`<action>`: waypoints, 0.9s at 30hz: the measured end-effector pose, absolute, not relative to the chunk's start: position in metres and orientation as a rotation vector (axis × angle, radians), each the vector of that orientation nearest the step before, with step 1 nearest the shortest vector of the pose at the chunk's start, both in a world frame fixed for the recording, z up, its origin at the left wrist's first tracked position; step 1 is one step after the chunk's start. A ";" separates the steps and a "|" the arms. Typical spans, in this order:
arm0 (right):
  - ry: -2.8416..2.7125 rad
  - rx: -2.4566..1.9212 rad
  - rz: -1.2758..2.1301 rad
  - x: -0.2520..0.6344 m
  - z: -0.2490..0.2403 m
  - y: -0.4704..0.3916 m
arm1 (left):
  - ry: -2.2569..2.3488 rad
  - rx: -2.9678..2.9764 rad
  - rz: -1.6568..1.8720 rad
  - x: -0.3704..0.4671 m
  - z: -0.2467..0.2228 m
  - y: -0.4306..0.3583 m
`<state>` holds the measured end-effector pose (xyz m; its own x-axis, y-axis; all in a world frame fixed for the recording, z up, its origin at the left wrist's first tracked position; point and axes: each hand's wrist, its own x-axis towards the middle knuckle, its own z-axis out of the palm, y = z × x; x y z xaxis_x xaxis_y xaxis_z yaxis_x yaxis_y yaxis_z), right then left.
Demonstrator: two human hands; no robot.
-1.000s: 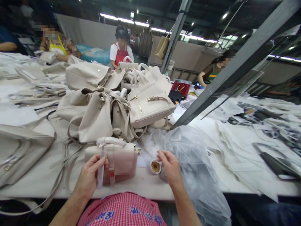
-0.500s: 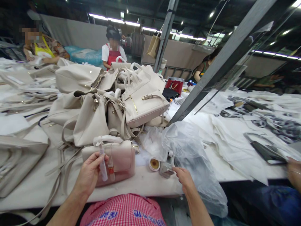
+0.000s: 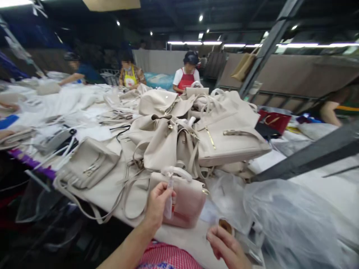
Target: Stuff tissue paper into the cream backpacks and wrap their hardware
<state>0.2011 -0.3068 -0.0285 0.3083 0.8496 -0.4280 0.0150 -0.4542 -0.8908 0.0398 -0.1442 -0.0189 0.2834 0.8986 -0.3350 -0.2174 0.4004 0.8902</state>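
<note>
My left hand (image 3: 157, 205) pinches a narrow translucent whitish strip (image 3: 168, 204), held upright against the front of a small handbag (image 3: 192, 203). The handbag stands on the table; its body looks pinkish beige, its top handle (image 3: 181, 172) is wrapped in white, and a bit of red shows behind the strip. Lower right, my right hand (image 3: 224, 244) is apart from the handbag, its thumb and fingers drawn together; whether anything small is between them is hidden. Just behind it sits a small round pot (image 3: 225, 225) with brownish contents, partly covered by the hand.
Beige bags (image 3: 161, 144) are heaped behind the handbag, with another bag (image 3: 91, 162) and loose straps at left. Clear plastic sheeting (image 3: 288, 213) and a slanting metal post (image 3: 308, 149) stand at right. Several people work beyond, one in a red apron (image 3: 185, 80).
The view has swung left, so the handbag and heap appear farther right. My right hand has come away from the small greyish object by the pot; my left still holds the strip.
</note>
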 end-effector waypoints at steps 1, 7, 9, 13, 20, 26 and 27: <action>-0.872 -1.642 1.264 0.195 -0.007 -0.285 | 1.013 0.843 0.898 0.041 -0.020 -0.145; -1.268 -1.561 1.266 0.165 0.047 -0.191 | 1.058 0.920 1.023 0.043 -0.025 -0.155; -1.363 -1.656 1.163 0.163 0.034 -0.178 | 1.090 1.006 1.062 0.042 -0.026 -0.158; -1.493 -1.763 1.018 0.167 0.010 -0.168 | 1.156 1.185 1.076 0.037 -0.023 -0.166; -1.453 -1.767 1.095 0.166 0.007 -0.166 | 1.108 1.229 1.241 0.019 -0.014 -0.179; -1.362 -1.683 1.232 0.171 0.008 -0.167 | 1.022 1.462 1.107 0.007 -0.012 -0.174; -1.343 -1.663 1.265 0.171 0.008 -0.167 | 1.060 1.463 1.119 0.009 -0.012 -0.173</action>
